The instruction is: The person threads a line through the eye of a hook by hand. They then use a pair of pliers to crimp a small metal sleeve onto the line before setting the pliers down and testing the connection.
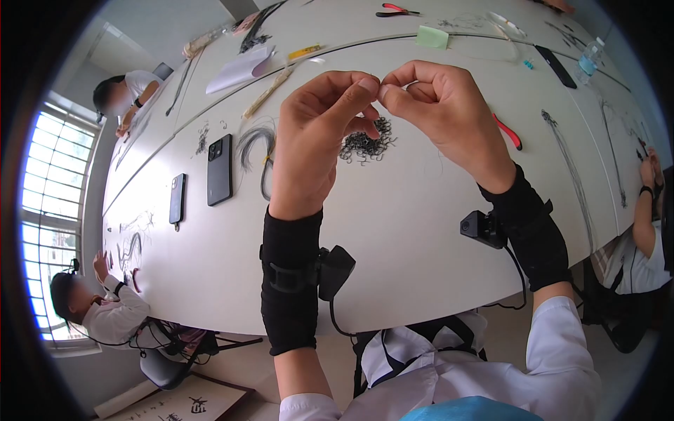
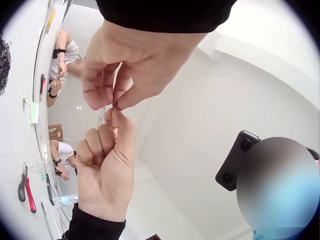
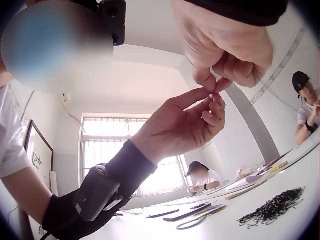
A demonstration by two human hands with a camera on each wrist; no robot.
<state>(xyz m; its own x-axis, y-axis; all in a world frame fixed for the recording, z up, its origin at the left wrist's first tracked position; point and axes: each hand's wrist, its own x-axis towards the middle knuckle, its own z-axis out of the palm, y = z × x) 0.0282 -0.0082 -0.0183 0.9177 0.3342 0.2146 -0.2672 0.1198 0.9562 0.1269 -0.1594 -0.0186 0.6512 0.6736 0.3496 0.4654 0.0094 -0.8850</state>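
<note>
My left hand [image 1: 316, 133] and right hand [image 1: 449, 112] are raised over the table, fingertips meeting. Thumb and index finger of each hand pinch at the same spot, where a tiny dark piece [image 2: 115, 105] shows; I cannot tell its kind, as the fingertips hide most of it. In the right wrist view, the left hand [image 3: 187, 122] comes from below and the right hand [image 3: 227, 55] from above, tips together. Beneath and beyond the hands lies a heap of small dark fish hooks [image 1: 368, 146], seen also as a hook pile [image 3: 272, 206] in the right wrist view.
Left of my hands lie a bundle of dark strands [image 1: 247, 144], a large phone [image 1: 220, 170] and a smaller phone [image 1: 177, 198]. Red-handled pliers [image 1: 508, 132] are at the right. Farther back are a green note [image 1: 432, 37] and a water bottle [image 1: 590, 59]. Other people sit around the table.
</note>
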